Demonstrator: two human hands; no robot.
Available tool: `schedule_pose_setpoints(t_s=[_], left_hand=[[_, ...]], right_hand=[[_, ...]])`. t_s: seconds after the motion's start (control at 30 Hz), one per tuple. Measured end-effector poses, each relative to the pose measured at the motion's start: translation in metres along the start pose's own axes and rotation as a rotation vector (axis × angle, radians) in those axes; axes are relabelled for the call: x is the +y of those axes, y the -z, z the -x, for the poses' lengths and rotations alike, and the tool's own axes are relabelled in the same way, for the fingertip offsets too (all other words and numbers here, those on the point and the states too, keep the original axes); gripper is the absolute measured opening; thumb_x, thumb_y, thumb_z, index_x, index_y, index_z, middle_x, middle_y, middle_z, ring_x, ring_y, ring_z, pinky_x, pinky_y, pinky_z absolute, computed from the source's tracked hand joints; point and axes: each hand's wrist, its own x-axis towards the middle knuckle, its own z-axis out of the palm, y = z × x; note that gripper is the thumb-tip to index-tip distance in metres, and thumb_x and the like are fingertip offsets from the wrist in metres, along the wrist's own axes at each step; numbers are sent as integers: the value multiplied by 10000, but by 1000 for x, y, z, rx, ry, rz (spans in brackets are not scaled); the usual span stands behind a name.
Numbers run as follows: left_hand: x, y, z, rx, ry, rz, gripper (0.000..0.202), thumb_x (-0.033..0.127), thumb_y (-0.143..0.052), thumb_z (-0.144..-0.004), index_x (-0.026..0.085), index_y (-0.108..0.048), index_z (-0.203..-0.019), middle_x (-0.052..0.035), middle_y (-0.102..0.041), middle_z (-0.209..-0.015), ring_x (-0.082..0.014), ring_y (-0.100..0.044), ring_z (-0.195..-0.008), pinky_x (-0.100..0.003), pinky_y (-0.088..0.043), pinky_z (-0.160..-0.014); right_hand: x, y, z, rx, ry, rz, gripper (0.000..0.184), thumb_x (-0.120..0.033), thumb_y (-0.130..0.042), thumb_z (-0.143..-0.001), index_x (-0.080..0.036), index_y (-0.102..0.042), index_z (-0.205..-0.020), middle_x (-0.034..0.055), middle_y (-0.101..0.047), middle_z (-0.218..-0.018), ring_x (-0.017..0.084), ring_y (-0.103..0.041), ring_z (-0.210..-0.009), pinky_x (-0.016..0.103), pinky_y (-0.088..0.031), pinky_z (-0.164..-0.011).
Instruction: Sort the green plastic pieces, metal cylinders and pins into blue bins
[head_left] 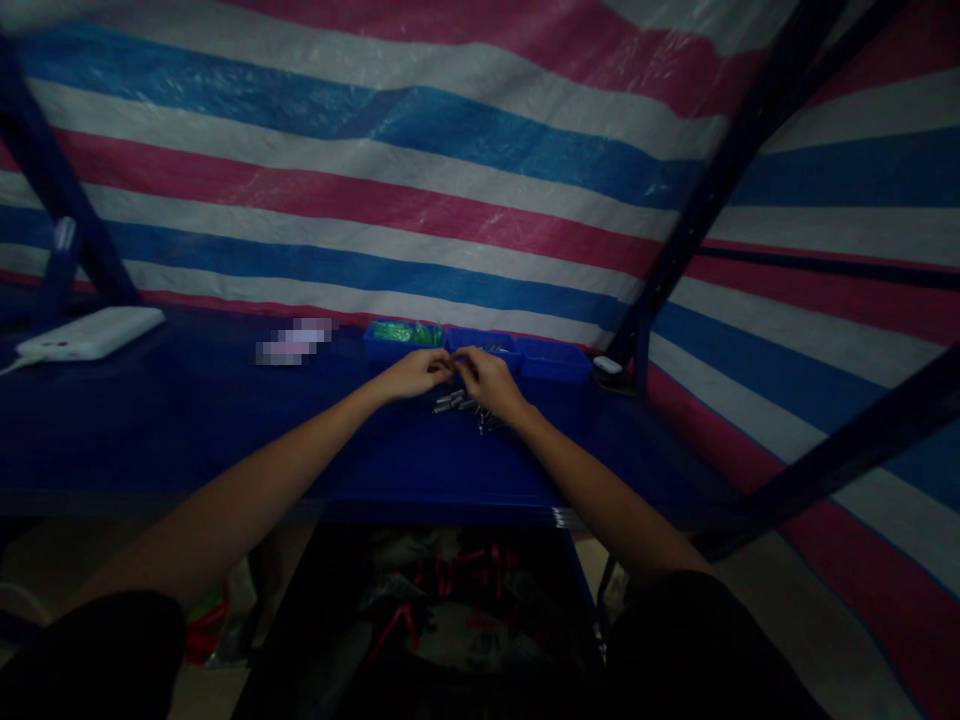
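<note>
My left hand and my right hand meet fingertip to fingertip over the blue table, just in front of the bins. Both are closed in a pinch; whatever lies between the fingers is too small and dark to name. Under and beside my right hand lies a loose pile of small metal pieces, pen-like in shape. Behind my left hand stands a blue bin holding green material. A middle blue bin, partly hidden by my right hand, has small shiny pieces in it.
A third blue bin stands to the right, with a small white object past it. Far left lies a white device with a cable. Dark blue metal posts and striped sheeting enclose the table. A blurred-out item lies left of the bins.
</note>
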Motion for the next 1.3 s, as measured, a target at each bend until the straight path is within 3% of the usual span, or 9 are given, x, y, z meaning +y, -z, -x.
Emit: schedule_pose_setpoints(t_s=[0.13,0.27,0.47,0.6,0.8,1.0,1.17,1.3], left_hand=[[3,0,3,-79,-87,-310,189,236,-484,-752,165,-615,-868,-31,-645,-740,-152,-575,-651,-251,-384,-608],[4,-1,4,-100,-68,-365,199,228,-470,-758,188,-644,-844,-22,-660,-750,-150,-580,-656,-237,-369,-599],[-5,0,3,-82,-17,-381,180,208,-487,-729,189,-653,-794,-24,-655,-703,-160,-569,-621,-249,-354,-591],[-3,-1,5,-42,-17,-348,183,236,-468,-769,180,-620,-853,-34,-653,-732,-172,-587,-659,-254,-364,-584],[10,-10,8,81,-39,-299,250,275,-432,-831,154,-524,-1029,-64,-643,-810,-193,-584,-778,-297,-407,-676],[12,-21,7,206,-6,-289,171,298,-533,-780,193,-533,-914,-48,-628,-816,-205,-564,-795,-336,-424,-695],[12,-19,7,387,32,-125,106,272,-484,-819,219,-512,-907,-39,-617,-848,-180,-574,-790,-331,-444,-722],[13,-18,8,448,18,6,119,260,-485,-825,226,-498,-938,-34,-608,-866,-164,-579,-795,-305,-457,-721]], right_hand=[[5,18,2,-244,-44,-25,241,-326,-550,-789,-174,-570,-974,4,-594,-733,126,-539,-667,252,-401,-642],[9,29,5,-522,-125,-115,431,-350,-677,-665,-181,-554,-1042,-34,-572,-680,114,-530,-611,228,-389,-569],[6,18,5,-606,-121,-75,326,-209,-681,-641,-178,-598,-955,-55,-544,-596,94,-500,-509,199,-332,-477],[5,18,4,-528,-111,-71,345,-119,-594,-694,-181,-551,-1030,-52,-569,-600,96,-518,-519,197,-339,-498],[9,21,-9,-274,-126,-157,439,-98,-504,-705,-163,-504,-1140,1,-621,-758,122,-565,-661,237,-413,-615],[4,13,-16,-12,-224,-323,190,-216,-495,-780,-193,-653,-883,44,-660,-828,165,-598,-771,303,-453,-687],[-6,6,-13,134,-406,-519,115,-293,-578,-751,-222,-635,-822,39,-669,-821,184,-621,-766,333,-487,-718],[-11,2,-8,174,-481,-617,121,-328,-591,-749,-226,-595,-814,33,-647,-746,182,-621,-694,318,-500,-650]])
